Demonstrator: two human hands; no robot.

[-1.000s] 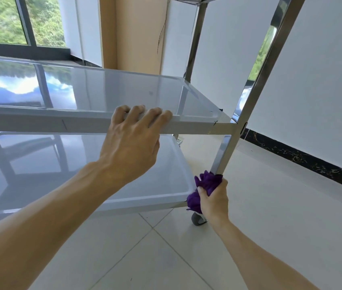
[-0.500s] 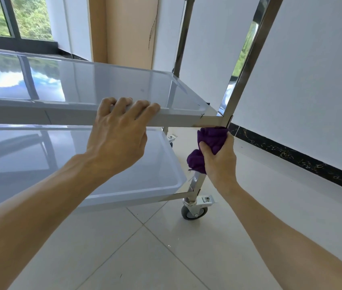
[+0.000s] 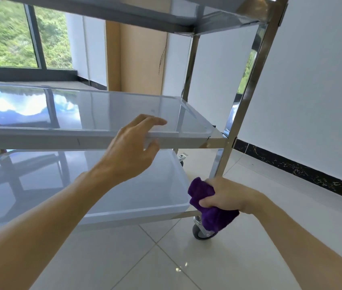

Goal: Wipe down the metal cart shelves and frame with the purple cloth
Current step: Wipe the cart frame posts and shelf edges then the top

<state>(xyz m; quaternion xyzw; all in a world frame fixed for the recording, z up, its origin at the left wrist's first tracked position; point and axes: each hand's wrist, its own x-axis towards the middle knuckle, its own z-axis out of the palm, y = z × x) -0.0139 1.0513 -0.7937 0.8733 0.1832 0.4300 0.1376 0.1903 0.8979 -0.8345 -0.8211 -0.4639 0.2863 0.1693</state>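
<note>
The purple cloth [image 3: 212, 208], a soft, fuzzy wad bunched into a lump, is sitting low at the near right corner of the metal cart [image 3: 247, 105], pressed against the foot of the shiny square upright post [image 3: 221, 162] where it is meeting the bottom shelf [image 3: 107, 214]. The right hand [image 3: 226, 195] is gripping the cloth, fingers and thumb curled tightly round it, with folds spilling out above and below the fist. Just beneath, a grey rubber caster [image 3: 202, 232] is resting on the glossy pale floor tiles [image 3: 165, 264].

The left hand [image 3: 132, 151] is holding the front rim of the middle shelf [image 3: 61, 137], fingers lying over the top edge and the thumb tucking underneath. Both shelves are smooth, mirror-bright trays with raised lips and rounded corners, reflecting sky and window bars. A third shelf [image 3: 124, 11] is spanning the top. Behind the cart, a white wall [image 3: 312, 91] with a black speckled skirting [image 3: 304, 174] is running to the right.
</note>
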